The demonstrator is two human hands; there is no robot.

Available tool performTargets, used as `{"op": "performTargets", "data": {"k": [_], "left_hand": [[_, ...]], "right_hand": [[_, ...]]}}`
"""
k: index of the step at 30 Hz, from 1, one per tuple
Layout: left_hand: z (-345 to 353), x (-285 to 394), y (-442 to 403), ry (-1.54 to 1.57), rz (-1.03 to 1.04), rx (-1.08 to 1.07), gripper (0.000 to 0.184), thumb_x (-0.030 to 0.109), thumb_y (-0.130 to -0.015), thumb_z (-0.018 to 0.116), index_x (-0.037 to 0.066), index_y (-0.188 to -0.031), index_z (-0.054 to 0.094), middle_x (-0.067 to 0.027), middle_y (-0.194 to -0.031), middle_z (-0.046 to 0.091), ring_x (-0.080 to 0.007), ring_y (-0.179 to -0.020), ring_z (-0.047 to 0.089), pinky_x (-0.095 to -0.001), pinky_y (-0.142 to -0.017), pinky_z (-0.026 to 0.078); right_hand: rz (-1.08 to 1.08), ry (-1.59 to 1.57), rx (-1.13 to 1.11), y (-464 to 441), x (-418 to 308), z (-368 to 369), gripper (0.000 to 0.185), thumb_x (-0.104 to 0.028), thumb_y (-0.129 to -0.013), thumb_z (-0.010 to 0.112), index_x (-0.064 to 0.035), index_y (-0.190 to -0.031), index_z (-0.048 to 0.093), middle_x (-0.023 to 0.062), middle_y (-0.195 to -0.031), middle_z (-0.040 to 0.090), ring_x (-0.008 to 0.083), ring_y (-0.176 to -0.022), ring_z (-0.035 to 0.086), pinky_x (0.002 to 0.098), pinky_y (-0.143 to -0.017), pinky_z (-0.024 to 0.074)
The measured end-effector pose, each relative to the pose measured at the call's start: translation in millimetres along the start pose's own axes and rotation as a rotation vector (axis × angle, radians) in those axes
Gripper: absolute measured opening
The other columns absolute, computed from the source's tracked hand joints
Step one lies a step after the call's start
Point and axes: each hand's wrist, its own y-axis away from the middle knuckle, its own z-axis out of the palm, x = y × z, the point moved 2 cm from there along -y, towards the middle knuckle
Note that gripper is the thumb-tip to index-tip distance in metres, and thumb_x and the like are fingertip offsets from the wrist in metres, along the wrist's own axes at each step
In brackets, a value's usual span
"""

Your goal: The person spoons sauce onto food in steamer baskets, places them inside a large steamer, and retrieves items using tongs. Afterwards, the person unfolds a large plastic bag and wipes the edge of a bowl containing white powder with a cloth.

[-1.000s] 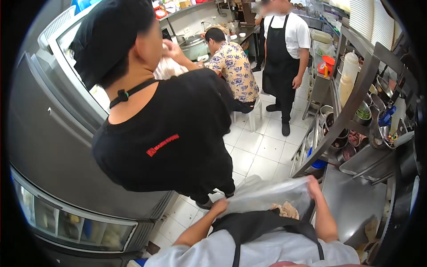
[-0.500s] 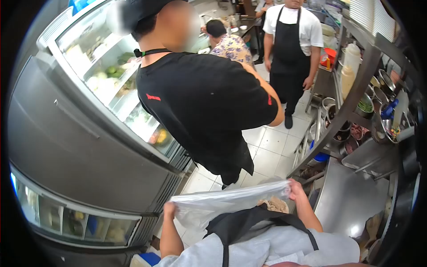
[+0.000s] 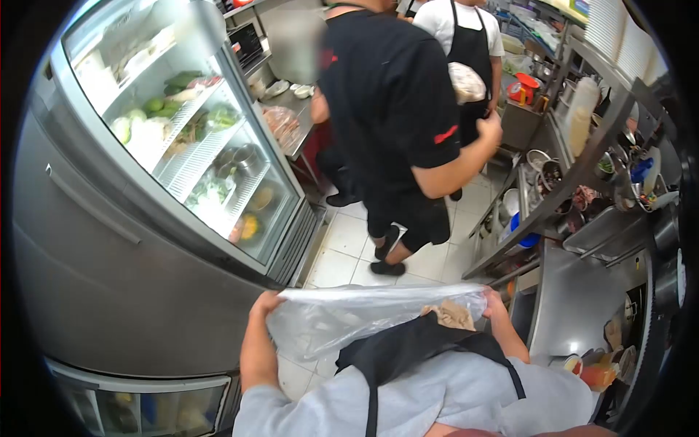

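A clear plastic bag [image 3: 328, 324] is stretched wide between my two hands, in front of my black apron. Its upper edge runs almost level from one hand to the other. My left hand [image 3: 268, 301] is closed on the bag's left corner. At the opposite corner, my right hand [image 3: 492, 300] grips the plastic too. A crumpled beige cloth [image 3: 453, 315] shows by the apron, close to my right hand; whether it touches the bag I cannot tell.
A glass-door fridge [image 3: 280, 226] with vegetables stands at the left. Ahead, a person in black [image 3: 393, 95] stands on the tiled floor, with a person in a white shirt [image 3: 437, 29] beyond. Steel shelving [image 3: 535, 207] with pots and a steel counter [image 3: 575, 306] line the right.
My left hand has moved up and outward, and the bag spreads wider. The person in black has stepped away to the right, uncovering more of the fridge. The camera view has shifted.
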Motion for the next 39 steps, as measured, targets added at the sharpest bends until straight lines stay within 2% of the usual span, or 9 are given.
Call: {"op": "performTargets", "data": {"k": [2,6,11,16,18,21,28,33,39], "left_hand": [[1,-30,-87,-0.008,0.056,0.126,0.051,0.041,-0.078,0.068,-0.002,-0.105,0.068,-0.0248,-0.109,0.065,-0.0368,-0.106,0.062,-0.0413,-0.090,0.048],[-40,20,-205,-0.070,0.149,0.263,0.048,0.041,-0.080,0.063,-0.001,-0.104,0.069,-0.0237,-0.110,0.065,-0.0368,-0.108,0.060,-0.0432,-0.094,0.047],[-184,226,-135,0.383,0.748,0.595,0.034,0.019,-0.080,0.054,0.007,-0.110,0.064,-0.0226,-0.101,0.066,-0.0401,-0.099,0.062,-0.0456,-0.087,0.048],[-232,248,-26,0.675,1.163,0.797,0.022,0.020,-0.085,0.061,0.006,-0.102,0.066,-0.0154,-0.091,0.067,-0.0279,-0.077,0.065,-0.0362,-0.073,0.050],[-186,198,-62,0.270,1.166,0.692,0.028,0.023,-0.084,0.063,0.011,-0.109,0.064,-0.0139,-0.095,0.066,-0.0308,-0.088,0.064,-0.0402,-0.078,0.050],[-67,53,-138,-0.367,0.857,0.048,0.043,0.025,-0.083,0.064,0.018,-0.125,0.058,-0.0175,-0.115,0.063,-0.0371,-0.104,0.060,-0.0469,-0.091,0.047],[27,-233,-97,-0.140,0.308,-0.094,0.036,0.020,-0.084,0.054,0.010,-0.118,0.063,-0.0220,-0.112,0.063,-0.0398,-0.105,0.059,-0.0469,-0.091,0.046],[17,-152,-86,-0.211,0.488,-0.003,0.036,0.013,-0.081,0.052,0.011,-0.115,0.064,-0.0229,-0.110,0.064,-0.0399,-0.103,0.060,-0.0446,-0.091,0.047],[-9,67,-147,-0.351,0.749,-0.053,0.046,0.033,-0.078,0.059,0.000,-0.110,0.065,-0.0263,-0.118,0.060,-0.0407,-0.111,0.056,-0.0447,-0.098,0.043]], "right_hand": [[0.016,0.453,0.273,11,22,25,0.038,-0.021,-0.083,0.066,-0.0007,-0.113,0.054,0.0188,-0.106,0.062,0.0339,-0.093,0.064,0.0479,-0.081,0.0528],[-0.137,1.517,0.634,28,-14,78,0.043,-0.026,-0.082,0.068,0.0025,-0.112,0.057,0.0209,-0.109,0.063,0.0312,-0.094,0.064,0.0417,-0.084,0.0515],[-0.827,1.186,0.961,99,-159,173,0.029,-0.023,-0.092,0.052,0.0046,-0.101,0.057,0.0179,-0.094,0.063,0.0275,-0.086,0.060,0.0423,-0.076,0.0479],[-1.456,0.915,1.002,248,-139,307,0.032,-0.006,-0.083,0.057,0.0013,-0.115,0.057,0.0154,-0.101,0.066,0.0246,-0.090,0.063,0.0355,-0.084,0.0488],[-1.250,1.157,0.915,232,-59,270,0.041,-0.010,-0.078,0.065,0.0004,-0.117,0.057,0.0174,-0.103,0.067,0.0288,-0.094,0.065,0.0366,-0.085,0.0499],[-0.274,1.765,0.589,238,112,221,0.038,-0.012,-0.076,0.066,-0.0093,-0.114,0.062,0.0184,-0.108,0.065,0.0387,-0.101,0.061,0.0462,-0.086,0.0491],[-0.001,1.329,0.934,318,357,140,0.040,-0.003,-0.078,0.051,-0.0050,-0.118,0.059,0.0273,-0.108,0.061,0.0445,-0.104,0.056,0.0470,-0.091,0.0455],[-0.144,0.245,1.347,261,379,48,0.045,-0.003,-0.081,0.048,0.0021,-0.126,0.049,0.0238,-0.120,0.057,0.0335,-0.112,0.056,0.0408,-0.093,0.0448],[-0.172,0.116,0.807,150,166,91,0.026,-0.011,-0.082,0.055,-0.0003,-0.106,0.061,0.0175,-0.101,0.063,0.0297,-0.092,0.060,0.0456,-0.079,0.0492]]}}
